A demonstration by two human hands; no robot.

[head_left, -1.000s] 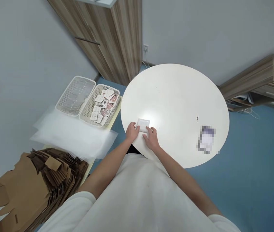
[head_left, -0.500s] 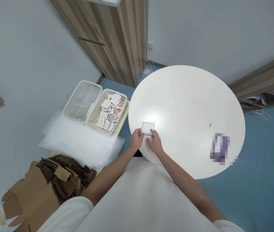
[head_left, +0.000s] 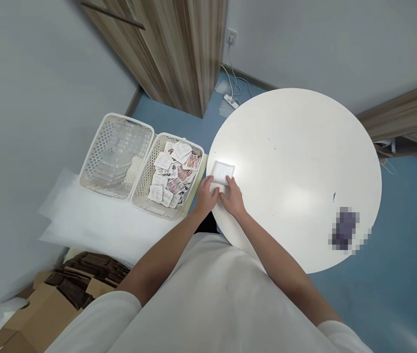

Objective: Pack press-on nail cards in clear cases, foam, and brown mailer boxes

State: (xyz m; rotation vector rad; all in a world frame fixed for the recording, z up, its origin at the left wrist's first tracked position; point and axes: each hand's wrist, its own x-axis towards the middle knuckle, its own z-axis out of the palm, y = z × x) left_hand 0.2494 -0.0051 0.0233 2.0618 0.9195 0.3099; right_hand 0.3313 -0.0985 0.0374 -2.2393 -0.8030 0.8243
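Note:
A small white rectangular packet (head_left: 223, 172), seemingly wrapped in thin white sheet, lies at the left edge of the round white table (head_left: 296, 147). At its near left corner my left hand (head_left: 206, 197) grips it, with the fingers bent. My right hand (head_left: 233, 198) has its fingers closed on the near right corner. Both thumbs point toward each other just below the packet. What is inside the wrapping cannot be made out.
Left of the table stand a white basket (head_left: 149, 210) of printed cards and another basket (head_left: 96, 190) with clear plastic pieces. Thin white sheets (head_left: 94, 215) lie before them, and flattened cardboard boxes (head_left: 42, 314) at lower left. A blurred-out purple object (head_left: 345, 228) sits on the table.
My view has tilted and come closer to the baskets. The left fingers have moved from the packet's left side to its near corner; both hands remain at the packet.

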